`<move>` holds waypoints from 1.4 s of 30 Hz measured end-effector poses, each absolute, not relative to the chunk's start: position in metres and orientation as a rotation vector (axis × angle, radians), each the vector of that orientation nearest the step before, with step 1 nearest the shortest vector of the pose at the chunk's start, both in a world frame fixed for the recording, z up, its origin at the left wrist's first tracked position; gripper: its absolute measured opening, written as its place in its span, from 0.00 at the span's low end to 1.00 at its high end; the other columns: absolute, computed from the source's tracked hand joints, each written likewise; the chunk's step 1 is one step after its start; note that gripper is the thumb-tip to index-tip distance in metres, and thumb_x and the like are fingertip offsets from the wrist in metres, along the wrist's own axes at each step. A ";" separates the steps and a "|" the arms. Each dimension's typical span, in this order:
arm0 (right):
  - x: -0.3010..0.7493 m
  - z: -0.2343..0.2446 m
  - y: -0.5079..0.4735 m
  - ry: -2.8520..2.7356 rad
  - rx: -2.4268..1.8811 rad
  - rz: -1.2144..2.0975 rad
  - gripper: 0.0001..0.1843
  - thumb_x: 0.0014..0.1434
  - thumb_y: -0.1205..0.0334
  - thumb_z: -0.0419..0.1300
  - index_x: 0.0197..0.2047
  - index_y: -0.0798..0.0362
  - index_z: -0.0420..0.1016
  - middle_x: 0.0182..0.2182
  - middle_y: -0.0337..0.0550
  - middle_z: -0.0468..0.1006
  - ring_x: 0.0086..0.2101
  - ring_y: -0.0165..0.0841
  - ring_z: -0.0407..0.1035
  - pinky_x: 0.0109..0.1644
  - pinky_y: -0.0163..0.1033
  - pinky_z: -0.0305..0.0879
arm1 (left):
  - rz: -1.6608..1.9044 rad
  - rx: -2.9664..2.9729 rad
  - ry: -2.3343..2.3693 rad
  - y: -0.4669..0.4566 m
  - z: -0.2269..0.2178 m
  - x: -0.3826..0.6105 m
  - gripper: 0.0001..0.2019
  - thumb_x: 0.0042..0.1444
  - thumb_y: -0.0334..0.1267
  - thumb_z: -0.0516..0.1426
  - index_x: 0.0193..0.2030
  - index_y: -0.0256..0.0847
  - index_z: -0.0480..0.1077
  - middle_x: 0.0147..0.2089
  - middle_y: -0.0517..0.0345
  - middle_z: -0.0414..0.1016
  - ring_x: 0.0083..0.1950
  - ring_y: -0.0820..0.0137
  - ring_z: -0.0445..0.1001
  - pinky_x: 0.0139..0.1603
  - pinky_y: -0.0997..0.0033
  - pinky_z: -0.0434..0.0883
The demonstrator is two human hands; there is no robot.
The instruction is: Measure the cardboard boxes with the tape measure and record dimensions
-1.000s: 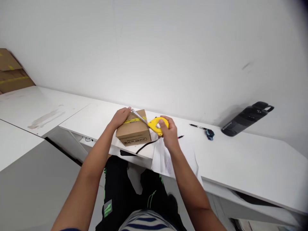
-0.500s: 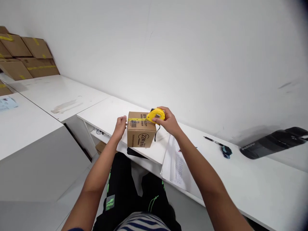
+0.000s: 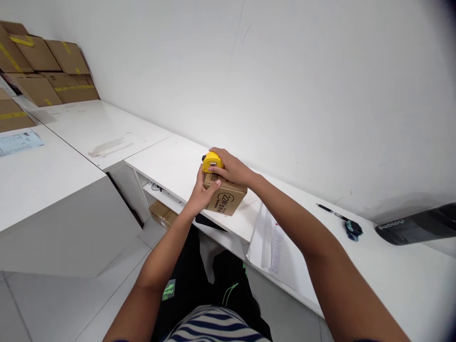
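Box (image 3: 228,202) near papers (image 3: 285,259), bottle (image 3: 416,224) beyond

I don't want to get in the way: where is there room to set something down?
The desk is bare in front of the bottle, right of the papers, and left of the small box. It's crowded at that box: left hand, right hand and tape measure.

Item count: one left hand (image 3: 204,192) and one right hand (image 3: 231,167); one yellow tape measure (image 3: 213,159); one small printed carton (image 3: 228,199); one pen (image 3: 331,211); one dark-blue item (image 3: 353,229) of unclear kind; one black bottle (image 3: 416,225); one light-blue printed sheet (image 3: 21,142). Taped cartons (image 3: 68,58), far left: at least six (overlap prevents an exact total). White papers (image 3: 287,251): number not discernible.
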State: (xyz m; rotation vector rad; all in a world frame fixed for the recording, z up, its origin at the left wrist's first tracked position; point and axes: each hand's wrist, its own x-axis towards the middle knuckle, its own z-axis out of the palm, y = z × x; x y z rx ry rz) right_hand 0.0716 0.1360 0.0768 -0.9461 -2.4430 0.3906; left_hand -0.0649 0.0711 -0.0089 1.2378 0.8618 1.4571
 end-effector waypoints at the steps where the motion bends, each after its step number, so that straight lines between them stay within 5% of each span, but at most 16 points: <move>1: 0.073 0.079 0.136 -2.462 -0.938 0.382 0.29 0.62 0.51 0.55 0.65 0.46 0.57 0.56 0.50 0.68 0.49 0.43 0.68 0.54 0.51 0.66 | 1.485 1.233 0.857 0.070 -0.009 -0.063 0.42 0.57 0.45 0.61 0.73 0.49 0.43 0.71 0.49 0.58 0.67 0.59 0.64 0.65 0.58 0.65; 5: 0.087 0.084 0.130 -2.477 -0.972 0.341 0.27 0.63 0.49 0.55 0.64 0.44 0.59 0.52 0.49 0.71 0.45 0.44 0.70 0.49 0.52 0.67 | 1.545 1.138 0.936 0.069 -0.013 -0.059 0.36 0.56 0.47 0.62 0.70 0.44 0.56 0.66 0.49 0.67 0.63 0.58 0.69 0.63 0.60 0.68; 23: 0.254 0.042 0.084 -2.090 -1.288 0.448 0.27 0.59 0.47 0.59 0.60 0.42 0.64 0.52 0.45 0.73 0.45 0.42 0.70 0.47 0.48 0.69 | 1.553 1.200 1.092 0.076 -0.015 -0.061 0.35 0.55 0.50 0.63 0.68 0.44 0.60 0.64 0.48 0.69 0.63 0.58 0.70 0.64 0.58 0.67; 28: 0.248 0.043 0.083 -2.077 -1.234 0.381 0.29 0.60 0.46 0.59 0.62 0.41 0.63 0.54 0.46 0.72 0.48 0.43 0.70 0.51 0.50 0.68 | 1.530 1.230 1.093 0.075 -0.015 -0.062 0.36 0.55 0.50 0.62 0.69 0.45 0.58 0.66 0.47 0.67 0.65 0.57 0.68 0.66 0.59 0.66; 35: 0.206 0.068 0.095 -2.402 -1.208 0.187 0.25 0.62 0.51 0.54 0.63 0.40 0.64 0.47 0.47 0.73 0.37 0.41 0.71 0.42 0.48 0.69 | 1.566 1.255 1.104 0.075 -0.021 -0.065 0.39 0.55 0.50 0.63 0.71 0.51 0.53 0.74 0.51 0.52 0.71 0.58 0.58 0.69 0.61 0.60; 42: 0.196 0.050 0.095 -2.000 -1.205 0.317 0.33 0.59 0.47 0.61 0.65 0.43 0.58 0.55 0.48 0.71 0.45 0.42 0.70 0.48 0.50 0.68 | 1.695 1.030 1.020 0.081 -0.025 -0.077 0.34 0.54 0.51 0.63 0.65 0.45 0.61 0.64 0.46 0.69 0.63 0.59 0.70 0.64 0.59 0.66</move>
